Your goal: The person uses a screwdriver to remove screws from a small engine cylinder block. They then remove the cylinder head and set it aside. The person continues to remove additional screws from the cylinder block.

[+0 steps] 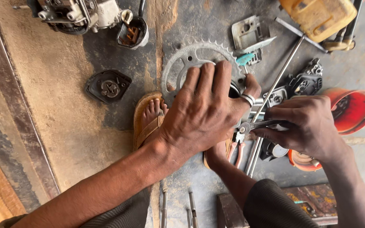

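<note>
The left hand [203, 112] lies flat, fingers spread and pressing down, on a toothed metal sprocket [191, 57] that rests on the oily concrete floor [64, 84]; a silver ring shows on its thumb, and what lies under the palm cannot be made out. Just right of the sprocket, the right hand [311, 126] is closed around the handles of a pair of pliers [254, 126], whose nose points left toward the thumb of the left hand, close to the sprocket's right edge. A second pair of pliers with red handles [236, 153] lies on the floor below the sprocket, partly under the left hand. A long steel T-handle rod [275, 84] runs diagonally down past the sprocket's right side. A sandalled foot [150, 118] stands just left of the sprocket's lower edge. Further left lies a black rounded cover plate [108, 85]. Above and left of the sprocket sits a carburettor [79, 12]. To the far right of it stands a red plastic bowl [355, 109], and up right a yellow canister [317, 14].
</note>
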